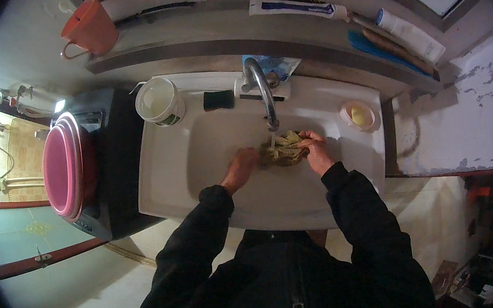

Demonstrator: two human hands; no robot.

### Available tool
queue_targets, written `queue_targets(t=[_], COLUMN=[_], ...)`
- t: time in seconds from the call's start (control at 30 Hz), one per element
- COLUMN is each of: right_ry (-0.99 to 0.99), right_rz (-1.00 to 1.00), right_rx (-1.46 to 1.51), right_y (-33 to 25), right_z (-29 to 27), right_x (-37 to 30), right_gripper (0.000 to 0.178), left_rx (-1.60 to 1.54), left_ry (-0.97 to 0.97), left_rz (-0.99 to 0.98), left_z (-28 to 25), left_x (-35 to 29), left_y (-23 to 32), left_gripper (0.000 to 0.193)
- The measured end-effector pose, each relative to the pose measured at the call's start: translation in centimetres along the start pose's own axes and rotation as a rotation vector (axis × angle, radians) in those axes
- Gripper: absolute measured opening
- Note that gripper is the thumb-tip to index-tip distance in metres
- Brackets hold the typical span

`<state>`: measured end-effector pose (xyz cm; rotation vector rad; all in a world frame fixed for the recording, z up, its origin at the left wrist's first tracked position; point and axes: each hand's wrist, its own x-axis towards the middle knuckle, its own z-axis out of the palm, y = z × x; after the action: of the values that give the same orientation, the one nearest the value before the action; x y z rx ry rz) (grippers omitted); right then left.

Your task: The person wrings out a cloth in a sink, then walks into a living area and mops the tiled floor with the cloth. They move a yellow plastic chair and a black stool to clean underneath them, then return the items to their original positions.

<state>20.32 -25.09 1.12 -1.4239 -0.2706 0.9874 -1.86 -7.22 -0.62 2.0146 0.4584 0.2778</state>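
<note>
Head view: one cloth (283, 149), greenish and crumpled, lies in the white sink (168, 163) under one tap (264, 93), water running onto it. The left hand (241, 167) presses its edge, fingers curled; the right hand (315, 150) grips its other side. One white cup (158, 101), one black sponge (218, 99), one soap (359, 115) sit on the rim.

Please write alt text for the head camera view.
Both hands, left hand and right hand, hold a greenish cloth under the running faucet in a white sink. A soap dish sits on the rim.
</note>
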Motion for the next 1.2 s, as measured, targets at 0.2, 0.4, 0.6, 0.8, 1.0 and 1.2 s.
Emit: queue_targets(t=[0.2,0.4,0.6,0.8,1.0,1.2], right_ry=[-0.117,-0.138,0.065,0.099,0.005,-0.161], right_rz=[-0.029,-0.110,-0.179,-0.184,-0.298,-0.262], right_rx=[-0.055,-0.344,-0.377,-0.347,-0.203,0.086], right_y=[-1.2,-8.4,-6.7,-6.5,-13.0,-16.8], right_z=[0.9,2.1,-1.9,-0.9,0.9,5.3], right_x=[-1.2,-3.7,-3.7,-4.2,-6.6,-9.4], right_gripper=[0.028,0.022,0.017,0.012,0.009,0.013], left_rx=[0.056,-0.799,-0.126,0.381,0.547,0.044], left_ry=[-0.083,-0.193,0.012,0.075,0.335,-0.084], left_rz=[0.176,-0.057,-0.009,-0.173,-0.413,0.052], left_z=[1.8,2.6,-1.0,-1.1,-1.1,4.9], left_x=[1.6,4.4,4.1,4.1,1.8,4.1], left_y=[1.0,5.4,0.1,-1.6,2.3,3.2], left_gripper=[0.031,0.032,0.011,0.028,0.035,0.040])
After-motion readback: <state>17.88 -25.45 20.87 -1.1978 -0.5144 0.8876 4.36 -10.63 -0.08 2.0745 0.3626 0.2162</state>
